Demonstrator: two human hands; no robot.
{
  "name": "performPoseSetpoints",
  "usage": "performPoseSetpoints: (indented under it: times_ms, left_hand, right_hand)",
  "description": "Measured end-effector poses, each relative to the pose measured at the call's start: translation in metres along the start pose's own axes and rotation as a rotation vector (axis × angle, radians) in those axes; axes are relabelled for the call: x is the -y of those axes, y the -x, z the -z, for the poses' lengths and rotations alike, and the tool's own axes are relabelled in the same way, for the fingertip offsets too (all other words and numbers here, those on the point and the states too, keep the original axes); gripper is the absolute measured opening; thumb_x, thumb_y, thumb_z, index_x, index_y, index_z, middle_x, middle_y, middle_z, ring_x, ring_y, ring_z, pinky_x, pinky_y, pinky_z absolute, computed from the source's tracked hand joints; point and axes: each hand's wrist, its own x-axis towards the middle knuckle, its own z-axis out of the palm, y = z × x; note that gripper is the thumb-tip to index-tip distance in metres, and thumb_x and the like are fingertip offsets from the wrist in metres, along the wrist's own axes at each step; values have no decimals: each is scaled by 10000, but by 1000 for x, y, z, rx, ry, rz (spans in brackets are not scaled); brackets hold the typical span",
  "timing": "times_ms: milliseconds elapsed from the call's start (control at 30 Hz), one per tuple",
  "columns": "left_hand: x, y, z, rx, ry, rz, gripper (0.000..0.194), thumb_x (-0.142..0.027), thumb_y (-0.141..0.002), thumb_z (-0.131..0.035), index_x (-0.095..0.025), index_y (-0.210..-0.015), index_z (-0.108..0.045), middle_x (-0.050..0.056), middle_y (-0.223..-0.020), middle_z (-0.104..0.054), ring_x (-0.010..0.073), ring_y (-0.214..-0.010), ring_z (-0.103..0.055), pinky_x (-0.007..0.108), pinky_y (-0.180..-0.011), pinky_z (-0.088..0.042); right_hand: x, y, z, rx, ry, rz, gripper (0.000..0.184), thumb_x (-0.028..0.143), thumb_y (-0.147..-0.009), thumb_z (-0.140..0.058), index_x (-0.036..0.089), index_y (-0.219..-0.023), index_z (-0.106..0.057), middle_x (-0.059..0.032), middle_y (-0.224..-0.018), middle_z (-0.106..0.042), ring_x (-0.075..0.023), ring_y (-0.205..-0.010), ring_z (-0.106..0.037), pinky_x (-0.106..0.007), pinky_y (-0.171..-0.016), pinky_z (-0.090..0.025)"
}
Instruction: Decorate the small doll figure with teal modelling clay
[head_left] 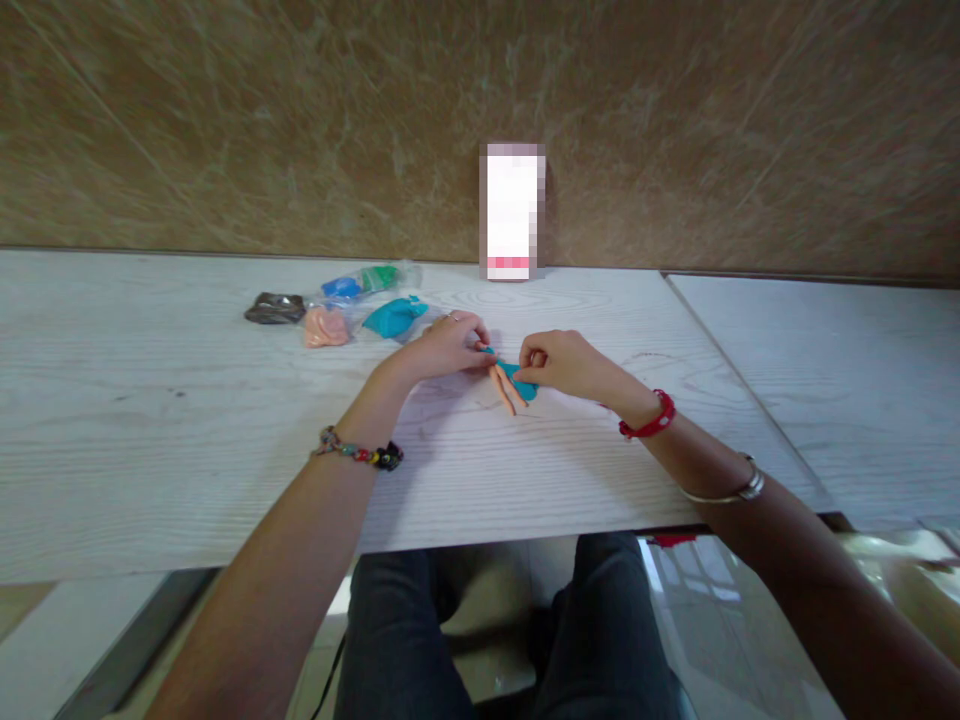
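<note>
A small doll (504,388) with bare, peach-coloured legs lies tilted just above the white table, its feet pointing toward me. Teal modelling clay (529,390) spreads like a skirt at its side, and more teal shows at its upper body. With closed fingers, my left hand (452,345) grips the doll's upper end, hiding its head. My right hand (561,362) pinches the teal clay between thumb and fingers, on the right of the legs.
Left of my hands lie plastic-wrapped clay lumps: teal (394,317), pink (326,326), dark brown (275,308), blue (342,288) and green (378,277). A phone (512,212) with a blanked-out screen leans on the brown marbled wall (225,130). The white wooden table (187,430) has a seam on the right.
</note>
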Motion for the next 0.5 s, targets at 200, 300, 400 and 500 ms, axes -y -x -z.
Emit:
performPoseSetpoints:
  times_ms: [200,300,400,500]
  left_hand:
    - [-5,2,2,7,10,20,198,-345,-710,-634,-188,-815,-578,46,-932,-569,188,-944,-547,296,-828,-436]
    - [-6,2,3,6,-4,25,194,-336,-708,-637,-181,-810,-578,51,-925,-570,194,-949,-543,300,-836,-430]
    - [-5,1,2,5,-2,21,193,-334,-704,-641,-181,-805,-578,50,-923,-571,194,-949,-541,301,-837,-428]
    - [-4,1,1,1,0,8,189,-340,-702,-638,-190,-795,-571,40,-909,-573,191,-945,-538,301,-838,-426]
  right_hand:
    - [-2,7,13,-9,112,21,69,169,-723,-608,169,-719,-676,8,-645,-619,-95,-598,-528,-223,-574,-348]
    - [-3,10,11,32,159,70,125,145,-732,-576,176,-744,-696,4,-657,-624,-99,-612,-528,-224,-587,-346]
    - [-3,10,2,8,212,113,163,133,-738,-530,172,-704,-685,-9,-665,-627,-102,-613,-514,-230,-593,-338]
    - [-4,9,-6,-16,223,125,155,129,-724,-516,169,-684,-661,-11,-647,-613,-103,-599,-500,-231,-575,-329]
